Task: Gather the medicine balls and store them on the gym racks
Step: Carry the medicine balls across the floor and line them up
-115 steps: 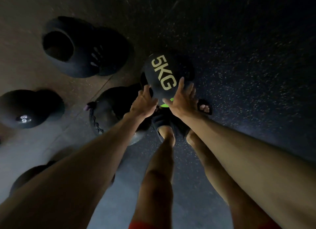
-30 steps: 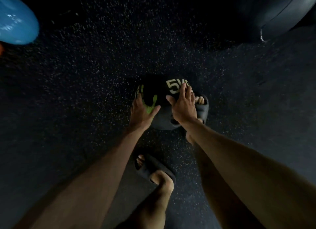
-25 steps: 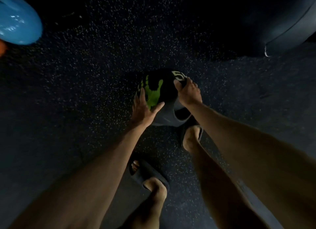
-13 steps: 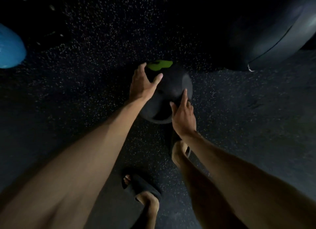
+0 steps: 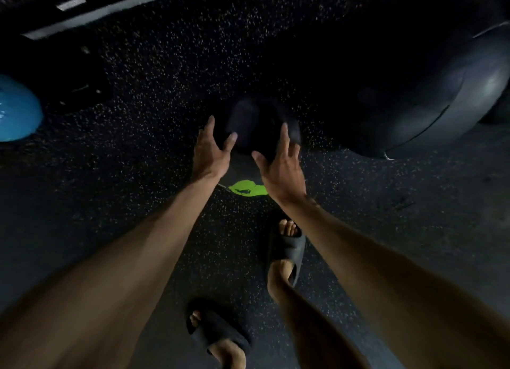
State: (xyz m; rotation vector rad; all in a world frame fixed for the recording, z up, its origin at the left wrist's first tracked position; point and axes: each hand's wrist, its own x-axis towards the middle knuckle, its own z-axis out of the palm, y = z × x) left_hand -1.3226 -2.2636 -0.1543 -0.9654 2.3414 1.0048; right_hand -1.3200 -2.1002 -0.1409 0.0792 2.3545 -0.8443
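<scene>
A black medicine ball (image 5: 260, 120) with a bright green mark on its near underside lies on the dark speckled rubber floor (image 5: 138, 153) just ahead of me. My left hand (image 5: 212, 153) rests against its left near side with fingers spread. On its right near side my right hand (image 5: 281, 170) lies flat, one finger stretched up over the ball. Neither hand closes around it. The far side of the ball is lost in shadow.
A large dark exercise ball (image 5: 430, 92) sits close on the right. A blue ball (image 5: 15, 112) shows at the left edge. A pale metal bar (image 5: 110, 8) runs along the floor at the top left. My feet in dark slides (image 5: 287, 247) stand behind the ball.
The ball has rolled forward across the floor under my hands; its green mark turned from the top to the near underside. The big dark ball on the right is closer.
</scene>
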